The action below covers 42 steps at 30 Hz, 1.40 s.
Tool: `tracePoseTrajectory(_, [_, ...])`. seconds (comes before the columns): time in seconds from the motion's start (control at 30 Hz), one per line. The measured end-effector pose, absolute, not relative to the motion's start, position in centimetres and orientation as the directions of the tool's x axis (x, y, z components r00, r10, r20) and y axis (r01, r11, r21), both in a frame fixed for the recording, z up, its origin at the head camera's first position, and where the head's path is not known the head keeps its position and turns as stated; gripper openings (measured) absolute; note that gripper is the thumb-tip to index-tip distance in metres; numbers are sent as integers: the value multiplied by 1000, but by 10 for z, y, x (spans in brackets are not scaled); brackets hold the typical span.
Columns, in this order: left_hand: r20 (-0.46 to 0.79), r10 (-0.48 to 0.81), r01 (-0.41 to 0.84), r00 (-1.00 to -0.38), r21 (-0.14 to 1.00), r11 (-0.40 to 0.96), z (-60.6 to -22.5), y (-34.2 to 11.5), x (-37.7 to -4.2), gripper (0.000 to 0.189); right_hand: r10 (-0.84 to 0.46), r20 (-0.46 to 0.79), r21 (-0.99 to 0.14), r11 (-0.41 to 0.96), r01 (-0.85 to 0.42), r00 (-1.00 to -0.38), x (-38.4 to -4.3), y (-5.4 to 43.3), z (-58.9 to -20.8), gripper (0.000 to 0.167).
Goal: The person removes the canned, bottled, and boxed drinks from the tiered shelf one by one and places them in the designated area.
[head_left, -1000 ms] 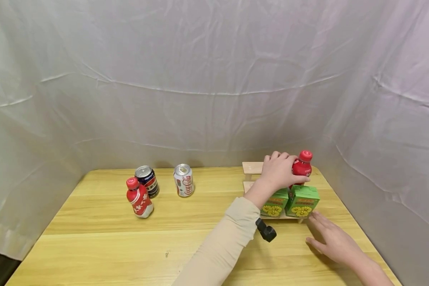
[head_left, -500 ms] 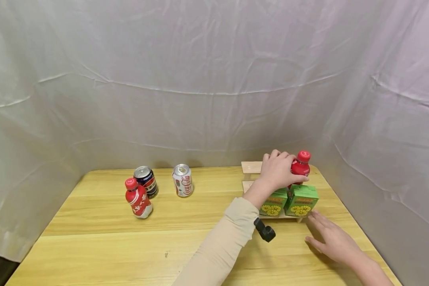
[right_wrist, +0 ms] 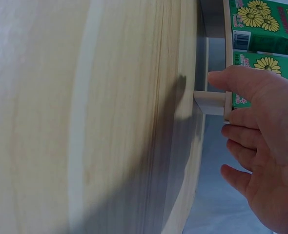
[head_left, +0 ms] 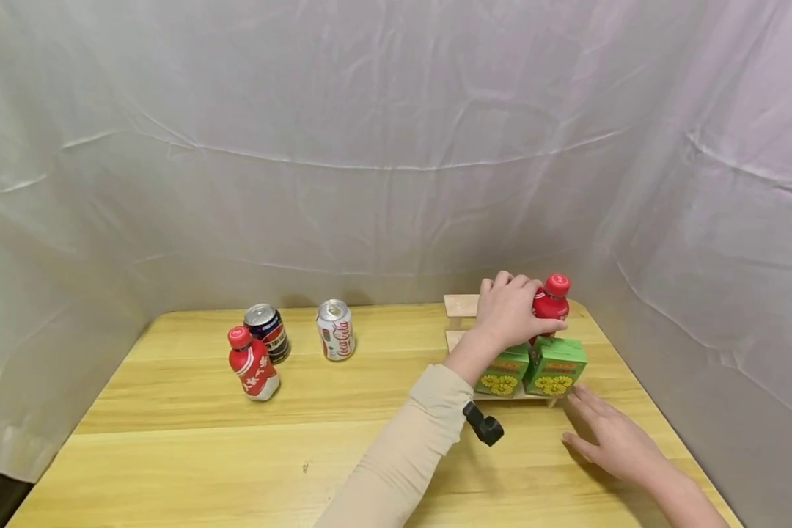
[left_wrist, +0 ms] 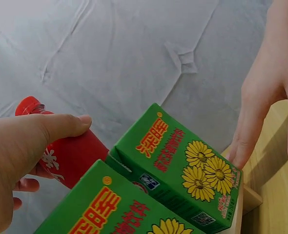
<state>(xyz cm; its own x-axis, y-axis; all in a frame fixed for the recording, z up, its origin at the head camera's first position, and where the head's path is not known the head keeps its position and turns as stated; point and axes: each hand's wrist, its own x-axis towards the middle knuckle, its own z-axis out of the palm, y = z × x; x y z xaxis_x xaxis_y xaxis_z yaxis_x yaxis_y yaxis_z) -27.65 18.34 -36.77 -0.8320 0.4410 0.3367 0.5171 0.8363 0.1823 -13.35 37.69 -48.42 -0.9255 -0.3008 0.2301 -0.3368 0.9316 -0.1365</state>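
My left hand (head_left: 507,311) grips a red bottle (head_left: 553,303) from its left side, on the wooden rack behind two green drink cartons. In the left wrist view the thumb lies across the bottle (left_wrist: 75,156) below its red cap, and the bottle leans to the left there. The right carton (head_left: 554,368) and the left carton (head_left: 501,374) stand side by side on the front step, yellow flowers facing forward; my left wrist partly covers the left one. My right hand (head_left: 617,438), fingers extended, is at the front right corner of the rack (right_wrist: 212,100), fingertips right by its edge.
To the left on the wooden table (head_left: 191,469) stand another red bottle (head_left: 254,367), a dark can (head_left: 272,334) and a white Coca-Cola can (head_left: 336,331). The rack's upper step (head_left: 460,305) shows left of my hand. Grey cloth (head_left: 396,147) encloses the back and sides.
The head view shifts slightly, moving everything a little left in the picture. Both hands hold their places, with the left still gripping the bottle.
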Motion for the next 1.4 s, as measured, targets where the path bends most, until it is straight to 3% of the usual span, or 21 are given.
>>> tracePoseTrajectory(0.5, [540,338,532,-771,255,807,-360,159,-274,65,-304,217,-133,932,-336,-928,-137,376,-482,69])
tracePoseTrajectory(0.93, [743,165,562,-649,321,762,-361,136,-276,63,-304,236,-120,933,-338,-923,-135,377,-485,69])
tracePoseTrajectory(1.4, [734,87,549,-673,418,724,-355,102,-268,58,-293,206,-132,937,-324,-933,-136,377,-487,69])
